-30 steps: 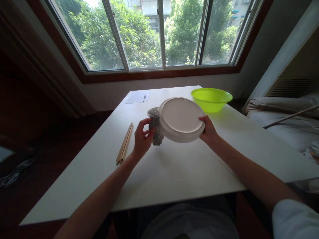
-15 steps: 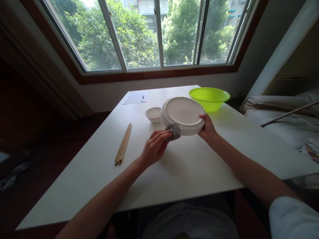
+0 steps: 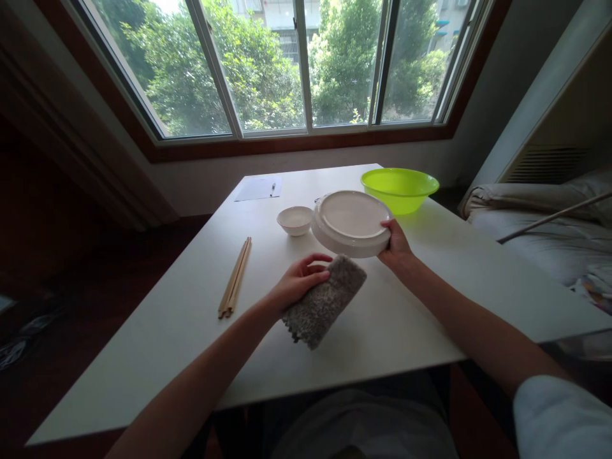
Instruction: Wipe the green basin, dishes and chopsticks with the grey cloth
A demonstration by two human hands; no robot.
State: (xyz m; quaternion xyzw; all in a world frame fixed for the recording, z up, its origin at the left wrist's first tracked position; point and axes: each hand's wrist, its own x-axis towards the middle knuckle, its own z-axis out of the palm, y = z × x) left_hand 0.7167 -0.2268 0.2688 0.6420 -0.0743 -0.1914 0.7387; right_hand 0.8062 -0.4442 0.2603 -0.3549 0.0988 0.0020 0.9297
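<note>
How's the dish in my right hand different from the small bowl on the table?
The dish is held up in your right hand, while the bowl stands on the table. The dish shows its base; the bowl sits mouth up. The dish also looks wider than the bowl. Both are round and whitish.

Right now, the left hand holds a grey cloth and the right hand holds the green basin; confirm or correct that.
Wrong about the right hand: the head view shows it holding a white dish, not the green basin. The left hand does hold a grey cloth.
</note>
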